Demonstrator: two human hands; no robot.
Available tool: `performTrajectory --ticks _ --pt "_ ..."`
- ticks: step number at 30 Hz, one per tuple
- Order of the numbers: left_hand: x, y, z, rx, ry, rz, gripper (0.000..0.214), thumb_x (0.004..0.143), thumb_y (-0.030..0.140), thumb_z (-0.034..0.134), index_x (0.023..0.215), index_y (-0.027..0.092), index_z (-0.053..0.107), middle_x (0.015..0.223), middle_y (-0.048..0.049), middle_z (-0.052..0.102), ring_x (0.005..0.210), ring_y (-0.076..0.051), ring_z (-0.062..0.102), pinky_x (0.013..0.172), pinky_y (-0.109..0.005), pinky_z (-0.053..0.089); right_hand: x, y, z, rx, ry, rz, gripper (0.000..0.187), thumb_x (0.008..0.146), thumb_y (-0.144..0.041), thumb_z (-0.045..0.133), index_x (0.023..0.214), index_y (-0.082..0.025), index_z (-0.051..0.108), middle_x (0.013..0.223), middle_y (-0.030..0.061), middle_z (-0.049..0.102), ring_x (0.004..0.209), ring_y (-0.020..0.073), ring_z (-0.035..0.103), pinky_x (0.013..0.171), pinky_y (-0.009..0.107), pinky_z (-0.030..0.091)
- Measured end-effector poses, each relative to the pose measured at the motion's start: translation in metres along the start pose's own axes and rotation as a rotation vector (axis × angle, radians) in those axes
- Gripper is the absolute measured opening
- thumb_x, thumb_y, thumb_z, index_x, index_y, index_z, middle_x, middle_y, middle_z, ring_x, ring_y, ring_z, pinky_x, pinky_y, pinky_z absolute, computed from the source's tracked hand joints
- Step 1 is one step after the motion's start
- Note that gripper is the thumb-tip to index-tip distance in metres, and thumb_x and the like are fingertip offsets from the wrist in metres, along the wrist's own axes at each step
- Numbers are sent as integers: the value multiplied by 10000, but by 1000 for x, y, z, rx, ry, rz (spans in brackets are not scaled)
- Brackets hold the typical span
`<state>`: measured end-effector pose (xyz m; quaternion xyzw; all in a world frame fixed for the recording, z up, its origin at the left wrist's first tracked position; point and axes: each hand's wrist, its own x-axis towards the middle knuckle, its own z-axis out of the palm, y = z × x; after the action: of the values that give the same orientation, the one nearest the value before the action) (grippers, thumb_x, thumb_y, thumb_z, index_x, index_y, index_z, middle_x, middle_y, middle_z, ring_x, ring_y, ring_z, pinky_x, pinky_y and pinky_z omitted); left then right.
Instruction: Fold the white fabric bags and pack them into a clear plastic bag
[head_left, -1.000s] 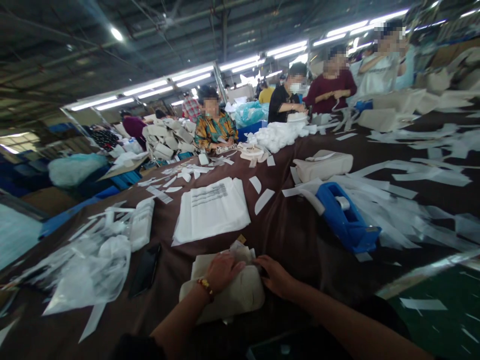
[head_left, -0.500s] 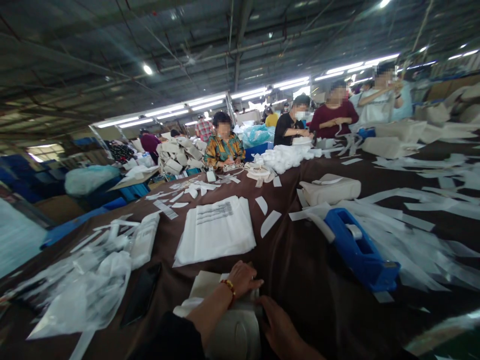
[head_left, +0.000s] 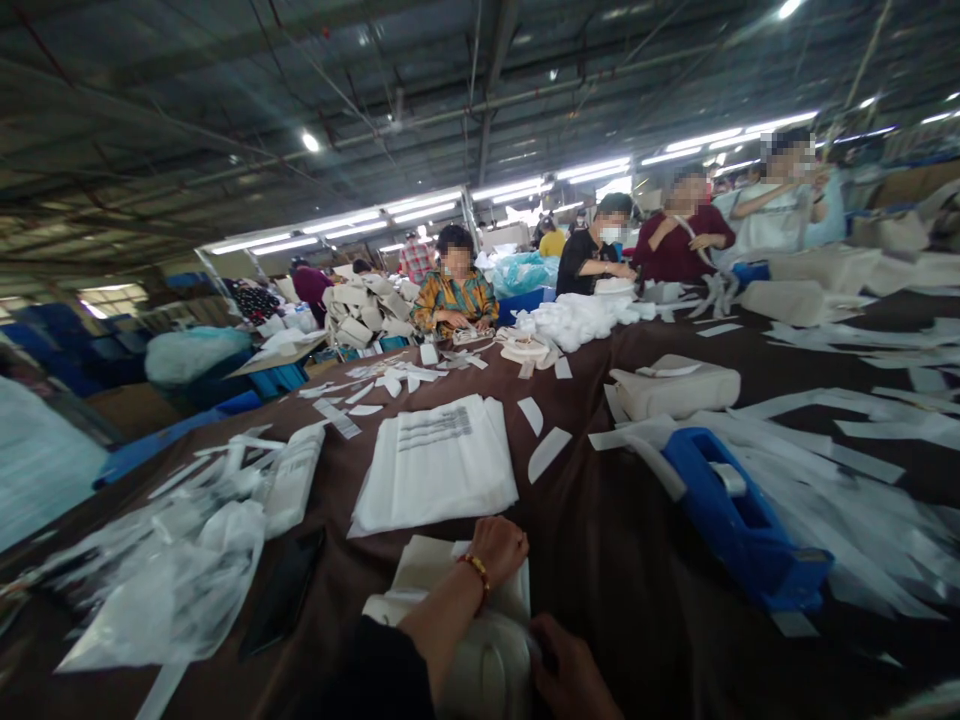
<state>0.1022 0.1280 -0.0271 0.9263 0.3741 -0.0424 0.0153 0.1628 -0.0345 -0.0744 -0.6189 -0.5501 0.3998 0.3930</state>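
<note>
A beige bag [head_left: 487,660] lies on the brown-covered table right in front of me, with a pale flap spread at its far side. My left hand [head_left: 499,548], with a beaded bracelet at the wrist, reaches across it and has its fingers curled down at the far right part of the bag. At the bag's right edge, my right hand [head_left: 566,665] has its fingers bent and pressed to the side. Both hands look closed on the bag, though the fingertips are partly hidden.
A stack of white printed plastic bags [head_left: 439,465] lies just beyond. A blue tape dispenser [head_left: 742,520] stands at right among white strips, near another beige bag [head_left: 675,385]. At left are a dark phone [head_left: 283,595] and clear plastic [head_left: 187,580]. Several co-workers sit or stand across the table.
My left hand has curled its fingers in from a more spread pose. My right hand stays at the bag's right edge. The view has shifted slightly.
</note>
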Motion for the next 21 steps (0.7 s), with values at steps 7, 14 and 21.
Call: performTrajectory --ticks 7,14,21 --pt "17 3 7 -63 -40 -85 317 799 266 402 827 158 699 883 -113 698 872 -220 641 751 -320 464 3 -28 -26 -552 29 101 535 694 13 352 1109 -218 600 1291 112 497 1181 249 468 919 332 424" --pt "-2 -1 -39 -163 9 -17 331 842 437 425 783 230 677 902 -34 683 962 -219 586 890 -415 402 11 -9 -20 -182 76 -110 461 697 -16 352 1001 -168 663 994 94 609 963 147 569 858 209 439" --pt "-113 -16 -43 -143 166 -39 278 874 383 403 934 189 593 934 -56 637 925 -229 553 868 -425 413 -1 -13 -25 -417 102 -206 435 761 -35 316 1001 -172 652 1031 104 585 945 176 549 816 265 473"
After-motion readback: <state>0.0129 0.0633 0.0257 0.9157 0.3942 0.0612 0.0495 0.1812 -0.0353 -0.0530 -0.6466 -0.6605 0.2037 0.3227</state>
